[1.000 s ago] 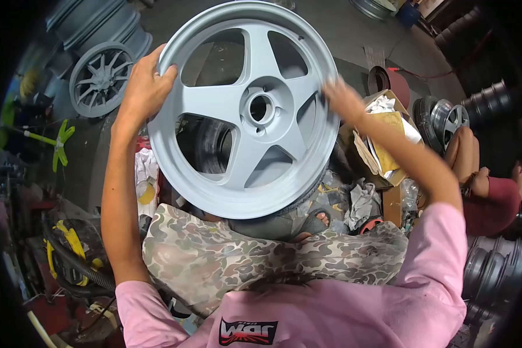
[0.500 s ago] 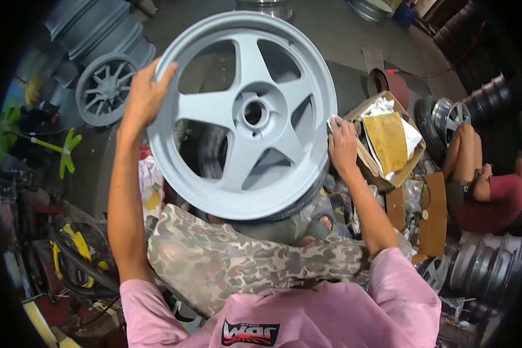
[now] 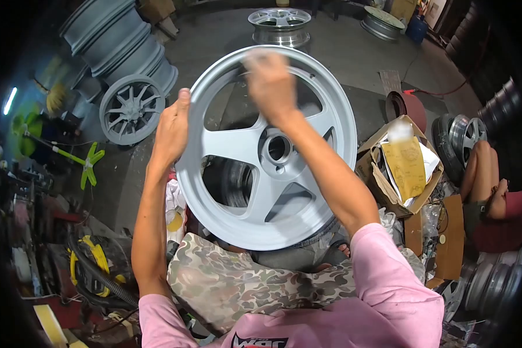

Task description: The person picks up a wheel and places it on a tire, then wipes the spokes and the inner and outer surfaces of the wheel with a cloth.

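Observation:
A grey five-spoke car wheel rim [image 3: 232, 145] stands tilted in front of my lap, its face towards me. My left hand [image 3: 173, 130] is closed round its left edge, thumb on the near side. My right hand [image 3: 271, 84] is at the top of the rim, against the inside of the lip. Motion blurs it, but its fingers look curled together. Whatever they press on the surface is hidden. A tyre [image 3: 322, 232] shows under the rim's lower edge. Camouflage cloth [image 3: 232, 269] covers my lap.
An open cardboard box [image 3: 388, 194] with yellow-brown and white sheets stands at right. More grey rims [image 3: 131, 110] are at upper left, and a polished rim [image 3: 279, 26] lies behind. A person's bare leg [image 3: 480, 171] shows at right. A black hose [image 3: 101, 275] lies at lower left.
My right hand has moved from the rim's right edge up to the top of its inner lip. My left hand keeps its hold. The whole view has shifted.

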Motion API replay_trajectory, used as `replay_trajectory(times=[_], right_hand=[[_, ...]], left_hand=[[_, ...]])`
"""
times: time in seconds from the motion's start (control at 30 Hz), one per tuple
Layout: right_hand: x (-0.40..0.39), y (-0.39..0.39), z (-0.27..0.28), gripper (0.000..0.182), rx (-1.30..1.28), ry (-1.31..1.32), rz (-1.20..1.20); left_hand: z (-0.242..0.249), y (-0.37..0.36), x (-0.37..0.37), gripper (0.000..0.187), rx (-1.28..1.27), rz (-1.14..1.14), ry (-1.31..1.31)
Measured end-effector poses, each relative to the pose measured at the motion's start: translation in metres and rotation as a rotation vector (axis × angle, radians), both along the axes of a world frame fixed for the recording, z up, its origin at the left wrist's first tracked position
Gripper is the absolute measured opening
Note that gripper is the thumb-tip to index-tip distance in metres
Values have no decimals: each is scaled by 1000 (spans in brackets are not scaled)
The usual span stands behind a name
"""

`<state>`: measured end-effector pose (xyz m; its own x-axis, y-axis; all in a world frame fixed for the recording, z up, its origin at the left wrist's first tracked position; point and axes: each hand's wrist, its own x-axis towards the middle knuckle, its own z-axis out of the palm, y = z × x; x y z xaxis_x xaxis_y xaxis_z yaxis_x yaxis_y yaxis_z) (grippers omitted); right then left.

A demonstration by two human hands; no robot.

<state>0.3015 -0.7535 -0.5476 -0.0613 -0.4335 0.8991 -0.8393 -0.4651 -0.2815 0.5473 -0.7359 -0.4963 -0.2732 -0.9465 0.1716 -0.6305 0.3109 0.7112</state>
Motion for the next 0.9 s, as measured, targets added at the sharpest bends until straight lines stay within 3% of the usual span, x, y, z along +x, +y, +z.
replay_trajectory(times=[0.03,0.07,0.1,0.2,0.27,0.33,0.43,0.47,0.53,0.57,0.63,0.73,0.9], right_hand=[[23,-6,-8,37,-71,99,222],[42,5,-5,39,-204,155,404],[45,19,2,40,-183,382,477],[-5,-15,16,36,-262,574,463],[-76,-36,11,20,-94,703,335],[-155,-25,-15,25,-4,803,81],[-226,61,-91,33,542,1134,-213],[-229,104,-116,32,651,1093,-189],[-189,195,-141,35,838,597,-56],[-162,235,-160,38,890,483,-108],[-96,299,-148,35,883,244,13],[-88,315,-161,29,728,102,-6],[-130,174,-149,20,468,-3,-455]], left_hand=[[-3,-1,0,72,3,-8,-9],[-9,-3,-1,73,-38,-36,151],[-14,-5,-2,74,-81,-58,319],[-15,-15,5,65,-65,-83,221],[-15,-17,2,56,-91,-133,197],[-17,-21,3,56,-95,-123,190],[-20,-30,8,53,-70,-112,205],[-20,-32,9,53,-91,-148,206],[-18,-31,11,54,-83,-169,203],[-21,-30,11,54,-78,-162,209],[-23,-32,12,53,-52,-149,281],[-26,-37,17,54,70,-158,373],[-39,-44,22,54,169,-161,601]])
